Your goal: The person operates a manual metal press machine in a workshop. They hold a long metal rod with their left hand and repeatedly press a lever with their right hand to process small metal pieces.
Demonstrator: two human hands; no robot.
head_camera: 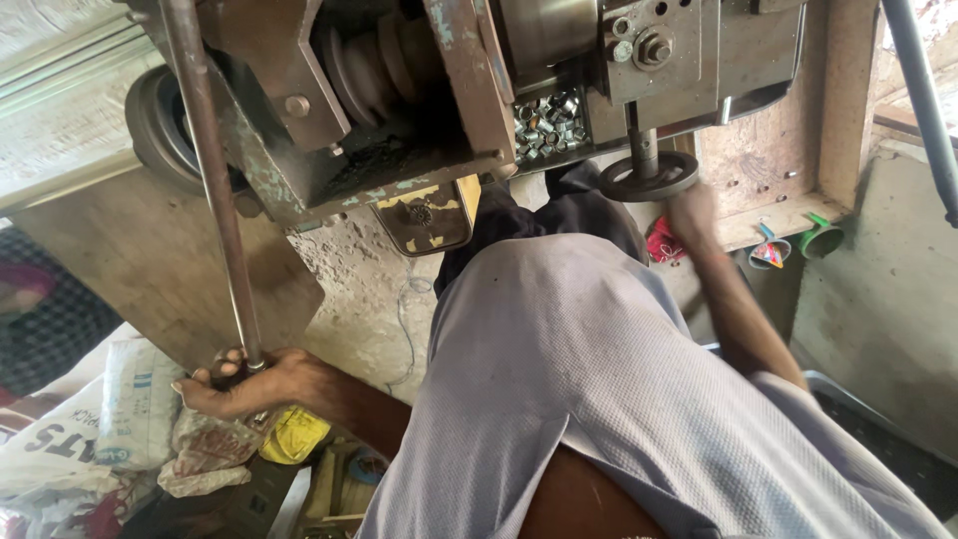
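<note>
— Where are your hands?

— Your left hand [249, 384] is wrapped around the lower end of the long metal rod [212, 180], fingers [205, 377] clamped on it. The rod runs up past the machine [419, 90], and its top is cut off by the frame's upper edge. Your right hand [691, 212] is just under the small round handwheel [649, 177], but it is blurred, so you cannot tell whether those fingers grip the wheel or only touch it.

— What is hard to see?

— Your grey shirt [579, 379] fills the middle and hides whatever lies below the machine. The tray of small metal nuts [547, 125] shows only through a gap in the machine body. A dark pulley [160, 125] at the left is half covered by the frame. Under your left hand lie crumpled sacks [90, 429] and a yellow object [294, 434], too cluttered to make out. Two small funnels [798, 243] sit at the wooden shelf's [788, 215] right edge.
</note>
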